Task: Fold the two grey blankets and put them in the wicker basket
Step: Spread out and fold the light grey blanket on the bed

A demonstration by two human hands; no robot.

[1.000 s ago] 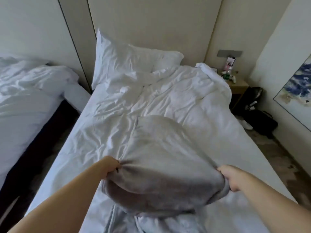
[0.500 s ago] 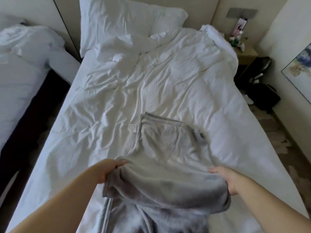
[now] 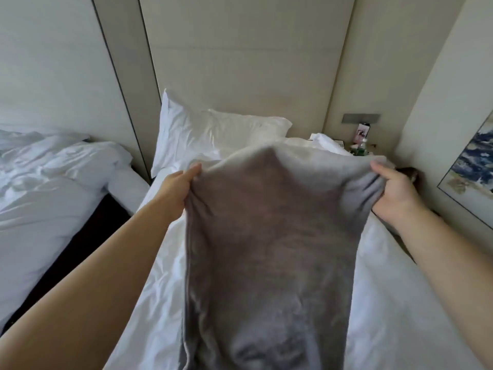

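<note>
- Presently, soft grey fleece blanket [image 3: 269, 249]: hung above the white-sheeted bed [image 3: 160, 303], raised, I judged, to square it for folding.
- My left hand [image 3: 177, 189], my right hand [image 3: 394, 193]: each pinched one top corner.

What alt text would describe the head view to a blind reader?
A person's left hand and right hand grip the top corners of a grey blanket, holding it up over a rumpled white bed. A white pillow leans against the wall behind.
</note>
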